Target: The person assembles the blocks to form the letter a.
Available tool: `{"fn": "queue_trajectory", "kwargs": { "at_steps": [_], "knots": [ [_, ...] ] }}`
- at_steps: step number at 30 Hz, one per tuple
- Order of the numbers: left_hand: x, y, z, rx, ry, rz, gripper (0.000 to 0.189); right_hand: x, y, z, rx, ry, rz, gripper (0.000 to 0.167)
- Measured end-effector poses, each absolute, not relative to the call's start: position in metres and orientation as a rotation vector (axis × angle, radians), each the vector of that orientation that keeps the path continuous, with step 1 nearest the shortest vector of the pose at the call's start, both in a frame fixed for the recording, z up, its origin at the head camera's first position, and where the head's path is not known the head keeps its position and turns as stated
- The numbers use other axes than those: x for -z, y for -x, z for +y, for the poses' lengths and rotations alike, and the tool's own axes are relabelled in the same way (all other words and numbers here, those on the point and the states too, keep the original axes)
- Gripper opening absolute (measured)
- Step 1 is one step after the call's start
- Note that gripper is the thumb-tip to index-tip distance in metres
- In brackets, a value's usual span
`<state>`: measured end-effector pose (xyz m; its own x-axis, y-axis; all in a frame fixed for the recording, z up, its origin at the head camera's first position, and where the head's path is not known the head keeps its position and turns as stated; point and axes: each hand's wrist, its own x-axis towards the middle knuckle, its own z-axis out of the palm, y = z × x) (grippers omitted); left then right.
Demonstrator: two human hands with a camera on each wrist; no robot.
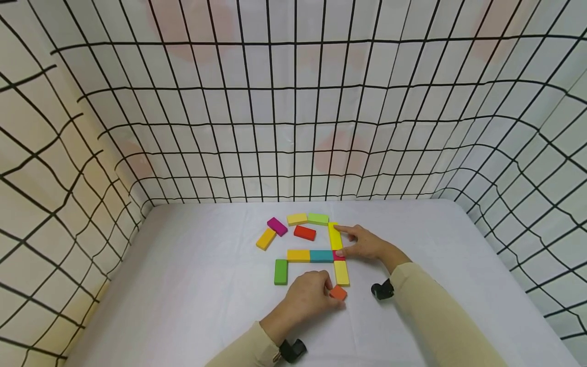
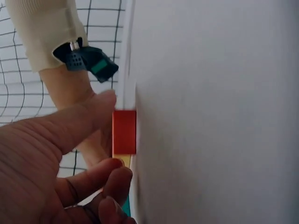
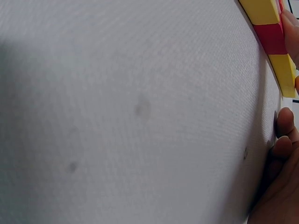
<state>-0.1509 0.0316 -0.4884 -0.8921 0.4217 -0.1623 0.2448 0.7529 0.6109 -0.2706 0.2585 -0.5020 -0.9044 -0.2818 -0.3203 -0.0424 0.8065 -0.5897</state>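
Observation:
My left hand (image 1: 308,294) pinches a small orange-red block (image 1: 338,293) between thumb and fingers. The left wrist view shows that block (image 2: 124,132) from its side, with the thumb at one end and fingertips at the other. It is near the front end of a pale yellow block (image 1: 341,273). Farther back, my right hand (image 1: 367,243) touches a line of blocks. Its outstretched index finger rests on a bright yellow block (image 1: 335,236), while its thumb presses a crimson block (image 1: 338,255). The other fingers lie loosely bent in the right wrist view.
An orange-yellow block (image 1: 298,256) and a teal block (image 1: 321,256) extend left from the crimson one. A green block (image 1: 281,272) stands beside their left end. Behind lie red (image 1: 304,233), magenta (image 1: 277,226) and several other blocks. Black netting (image 1: 293,122) encloses the white table (image 1: 183,285).

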Motion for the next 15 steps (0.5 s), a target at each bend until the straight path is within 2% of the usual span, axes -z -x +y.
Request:
{"fn": "queue_trajectory", "kwargs": {
  "at_steps": [7,15],
  "knots": [
    [0.466,0.166,0.007,-0.966,-0.504,2.690,0.041,0.500,0.269,0.256,0.834,0.217,2.591,0.088],
    [0.449,0.222,-0.048,-0.921,-0.386,2.896,0.030,0.500,0.269,0.255,0.834,0.185,2.565,0.089]
  ]
}}
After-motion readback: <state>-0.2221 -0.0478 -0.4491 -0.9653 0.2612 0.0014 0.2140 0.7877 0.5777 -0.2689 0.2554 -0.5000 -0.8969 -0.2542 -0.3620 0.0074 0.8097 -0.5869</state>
